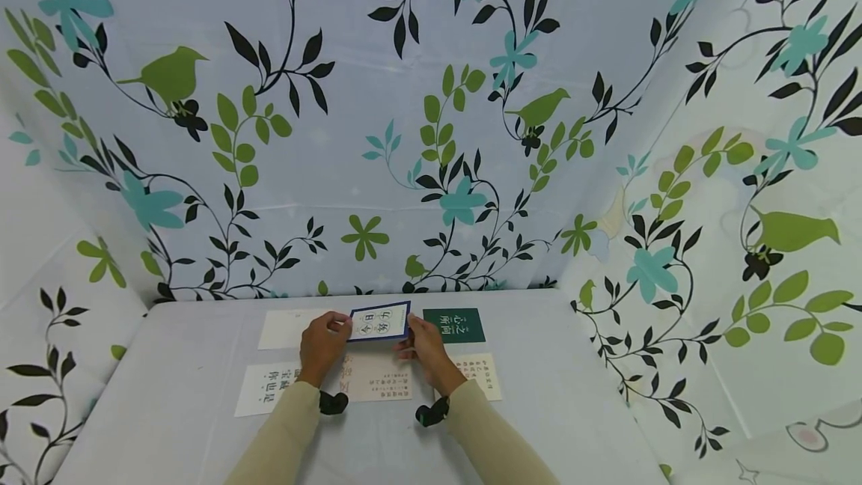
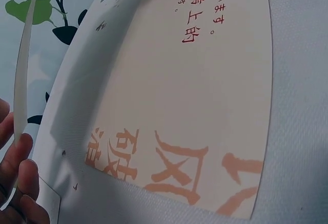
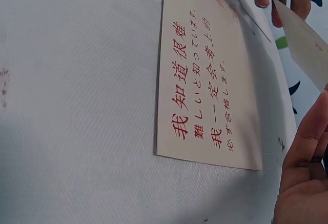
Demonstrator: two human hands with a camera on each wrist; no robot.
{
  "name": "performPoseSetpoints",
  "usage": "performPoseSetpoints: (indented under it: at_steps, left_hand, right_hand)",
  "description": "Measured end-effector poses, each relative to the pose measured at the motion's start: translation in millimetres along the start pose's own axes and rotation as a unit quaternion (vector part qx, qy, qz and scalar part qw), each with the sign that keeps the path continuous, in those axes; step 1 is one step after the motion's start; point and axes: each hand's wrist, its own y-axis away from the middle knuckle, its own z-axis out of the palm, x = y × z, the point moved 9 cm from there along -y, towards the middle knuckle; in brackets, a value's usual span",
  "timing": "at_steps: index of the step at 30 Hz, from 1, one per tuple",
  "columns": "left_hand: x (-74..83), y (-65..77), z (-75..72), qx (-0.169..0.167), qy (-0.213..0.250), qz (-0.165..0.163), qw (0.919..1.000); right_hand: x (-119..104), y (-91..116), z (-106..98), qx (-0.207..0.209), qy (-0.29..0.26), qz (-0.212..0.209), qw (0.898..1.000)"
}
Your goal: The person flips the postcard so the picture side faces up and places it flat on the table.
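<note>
A white card with a blue border and dark characters [image 1: 379, 321] is held up above the table. My left hand [image 1: 323, 344] pinches its left end, and my right hand [image 1: 431, 354] pinches its right end. From the left wrist the raised card [image 2: 23, 65] appears nearly edge-on, with left fingers [image 2: 20, 170] at its lower end. The right wrist view shows the pale back of the card [image 3: 305, 44] between both hands. Below lies a beige card with red and orange characters [image 1: 377, 376], flat and touched by neither hand.
Other cards lie flat around it: a dark green card [image 1: 454, 325] at the back right, a cream card [image 1: 481, 376] partly behind my right wrist, a white card with black characters [image 1: 263, 389] at left, and a pale card [image 1: 279, 329] behind it. Leaf-patterned cloth [image 1: 377, 133] hangs behind the white table [image 1: 182, 395].
</note>
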Motion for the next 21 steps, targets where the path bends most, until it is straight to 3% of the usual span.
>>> performPoseSetpoints:
  at_steps: [12,21]
  left_hand:
    - [-7.8,4.7,3.2,-0.013,0.007,-0.01,0.9998]
    - [-9.6,-0.5,2.5,0.005,0.01,0.0,0.9999]
  right_hand:
    - [4,3,0,0.001,-0.008,0.009,1.0]
    - [10,2,-1,0.0,-0.009,0.014,1.0]
